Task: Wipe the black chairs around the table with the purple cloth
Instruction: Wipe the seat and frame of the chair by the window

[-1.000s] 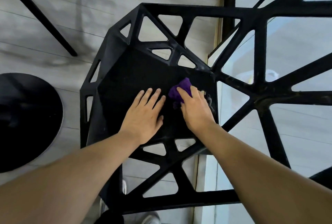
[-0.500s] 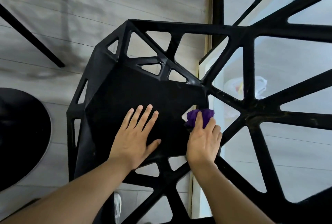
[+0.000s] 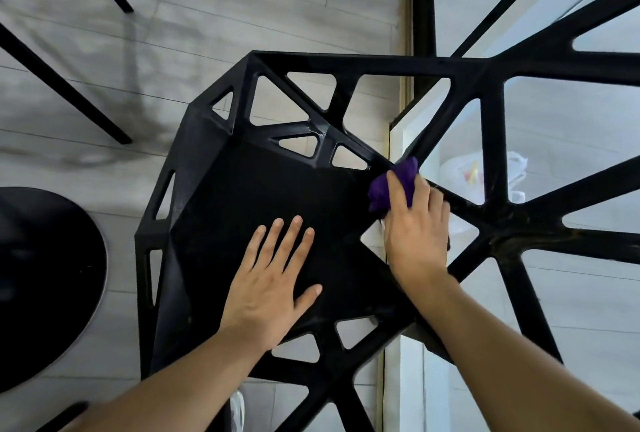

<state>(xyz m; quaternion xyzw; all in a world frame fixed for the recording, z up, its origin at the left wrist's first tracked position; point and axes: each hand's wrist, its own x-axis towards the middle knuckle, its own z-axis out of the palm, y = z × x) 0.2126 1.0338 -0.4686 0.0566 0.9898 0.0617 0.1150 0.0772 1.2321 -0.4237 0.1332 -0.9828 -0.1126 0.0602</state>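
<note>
A black chair (image 3: 249, 185) with triangular cut-outs stands below me, its flat seat in the middle of the view. My left hand (image 3: 273, 279) lies flat on the seat with the fingers spread. My right hand (image 3: 415, 234) presses a bunched purple cloth (image 3: 394, 182) against the seat's right edge, where the frame struts meet. Part of the cloth is hidden under my fingers.
A black lattice frame (image 3: 502, 234) of thick struts fills the right side, over a pale floor with a white bag (image 3: 478, 175) behind it. A round black table base (image 3: 41, 279) lies at the left. Thin black legs (image 3: 65, 88) cross the grey plank floor at top left.
My right hand has carried the purple cloth from the middle of the seat to its right edge and up along it. My left hand stays flat on the seat.
</note>
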